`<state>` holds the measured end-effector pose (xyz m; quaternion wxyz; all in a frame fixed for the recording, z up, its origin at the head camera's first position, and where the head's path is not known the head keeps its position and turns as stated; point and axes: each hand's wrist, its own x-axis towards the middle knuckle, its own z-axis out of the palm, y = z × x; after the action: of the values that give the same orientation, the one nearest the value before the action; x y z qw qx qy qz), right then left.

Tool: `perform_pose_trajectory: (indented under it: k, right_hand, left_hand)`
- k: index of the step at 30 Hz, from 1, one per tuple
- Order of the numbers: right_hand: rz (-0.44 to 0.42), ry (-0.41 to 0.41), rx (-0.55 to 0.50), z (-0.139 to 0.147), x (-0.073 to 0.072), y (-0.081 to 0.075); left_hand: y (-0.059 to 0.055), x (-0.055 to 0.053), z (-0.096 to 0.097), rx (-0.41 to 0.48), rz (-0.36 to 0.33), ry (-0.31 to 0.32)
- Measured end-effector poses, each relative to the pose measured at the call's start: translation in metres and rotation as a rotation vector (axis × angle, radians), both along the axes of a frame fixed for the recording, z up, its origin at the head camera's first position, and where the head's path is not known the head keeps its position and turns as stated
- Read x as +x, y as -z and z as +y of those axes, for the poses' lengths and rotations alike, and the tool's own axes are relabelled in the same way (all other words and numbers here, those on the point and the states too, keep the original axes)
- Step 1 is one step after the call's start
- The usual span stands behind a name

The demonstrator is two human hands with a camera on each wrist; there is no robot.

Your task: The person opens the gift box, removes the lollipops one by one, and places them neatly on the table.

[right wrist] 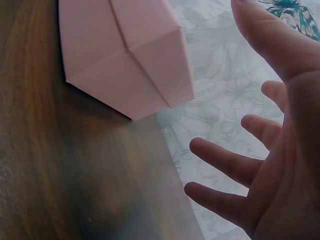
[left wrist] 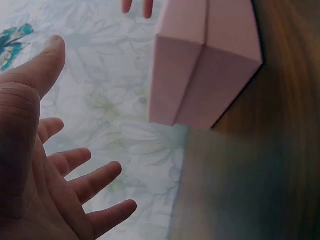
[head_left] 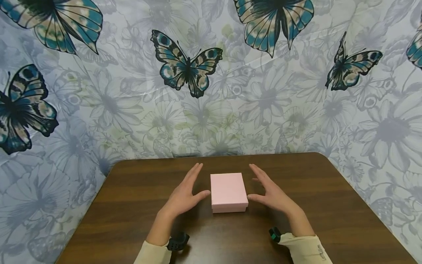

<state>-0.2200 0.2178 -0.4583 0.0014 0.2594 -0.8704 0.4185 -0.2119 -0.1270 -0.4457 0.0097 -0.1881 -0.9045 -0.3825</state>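
Observation:
A pink box [head_left: 227,189] with its lid on sits on the brown wooden table, between the two hands. On its left side is my left hand [head_left: 183,195], fingers spread and pointing away, the thumb tip close to the box's edge. My right hand [head_left: 273,194] mirrors it on the right, thumb near the box's right side. In the left wrist view the pink box [left wrist: 205,60] stands apart from the spread fingers [left wrist: 102,182]. The right wrist view likewise shows a gap between the box [right wrist: 125,55] and the fingers [right wrist: 225,160]. Neither hand holds anything.
The wooden table [head_left: 138,205] has rounded far corners. Behind it hangs a pale floral cloth [head_left: 263,99] printed with blue butterflies. Dark straps with small devices [head_left: 178,241] sit at both wrists, by cream sleeves [head_left: 304,247].

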Motion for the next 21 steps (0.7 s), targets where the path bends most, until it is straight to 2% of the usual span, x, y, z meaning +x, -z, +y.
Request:
perform_pose_trajectory:
  k: [9, 14, 21]
  right_hand:
    - [-0.065, -0.092, -0.019, -0.007, -0.003, 0.011]
    - [-0.085, -0.109, -0.014, -0.009, -0.004, 0.018]
    - [-0.113, -0.111, 0.027, -0.008, -0.003, 0.021]
  left_hand:
    - [0.013, -0.001, 0.010, 0.044, -0.082, 0.105]
    - [0.020, -0.002, 0.010, 0.069, -0.113, 0.144]
    - [0.033, -0.006, 0.013, 0.061, -0.138, 0.190]
